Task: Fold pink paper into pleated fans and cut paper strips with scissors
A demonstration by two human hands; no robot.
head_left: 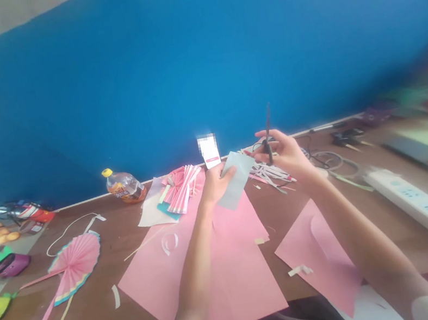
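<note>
My left hand (pixel 213 183) is closed on a pale grey-blue sheet of paper (pixel 238 179), held up above the table. To its right, my right hand (pixel 285 154) grips a pair of dark scissors (pixel 267 137) with the blades pointing up, just beside the sheet's upper right edge. Below both hands lie large pink paper sheets (pixel 233 267), and another pink sheet (pixel 317 252) lies to the right.
A brown table (pixel 91 308) holds a pink folded paper fan (pixel 75 261), pleated pink papers (pixel 183 184), a plastic bottle (pixel 124 188), paper strips (pixel 272 174), a phone (pixel 209 151) propped up, cables and a white power strip (pixel 420 203). A blue wall (pixel 197 63) stands behind.
</note>
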